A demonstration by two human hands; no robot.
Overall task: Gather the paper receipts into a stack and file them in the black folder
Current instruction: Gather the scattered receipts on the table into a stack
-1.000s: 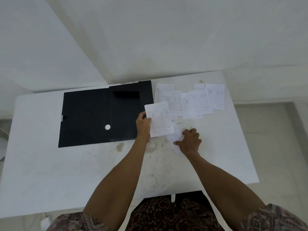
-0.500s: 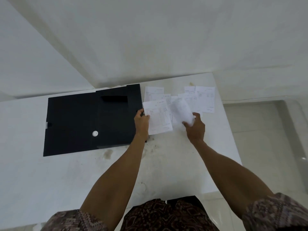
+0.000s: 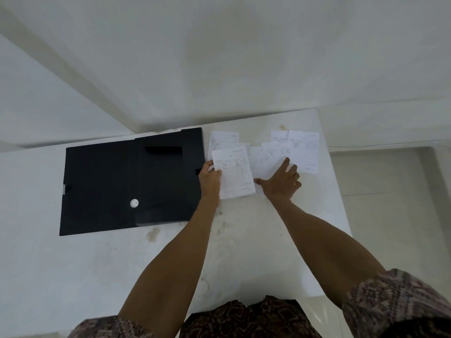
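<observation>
Here the left hand (image 3: 210, 178) pinches a printed receipt (image 3: 233, 172) along its left edge, thumb on top and the other fingers hidden beneath the paper. That sheet is held just right of the black folder (image 3: 131, 181), and whether its lower end rests on the table or hangs above it cannot be told. The right hand (image 3: 280, 182) lies palm down with fingers spread and extended, pressing on a loose receipt (image 3: 262, 162) whose near corner peeks out below the thumb; nothing is gripped, and whether it covers one sheet or two is unclear.

Outward from the hands, more receipts lie overlapped on the white table (image 3: 97, 264). Two sit at the far left (image 3: 223, 139), partly covered by the held sheet, and a further cluster lies at the far right (image 3: 305, 150) near the table's edge. Their print is too faint to read, and the overlaps make an exact count uncertain.

The folder lies open and flat, well left of the receipts, with a small white round button (image 3: 134, 203) on its dark inner face and a darker pocket or flap toward its far side, hard to make out against the black. Both forearms reach in from below, and patterned sleeves (image 3: 395, 303) are cut off by the bottom of the view.
</observation>
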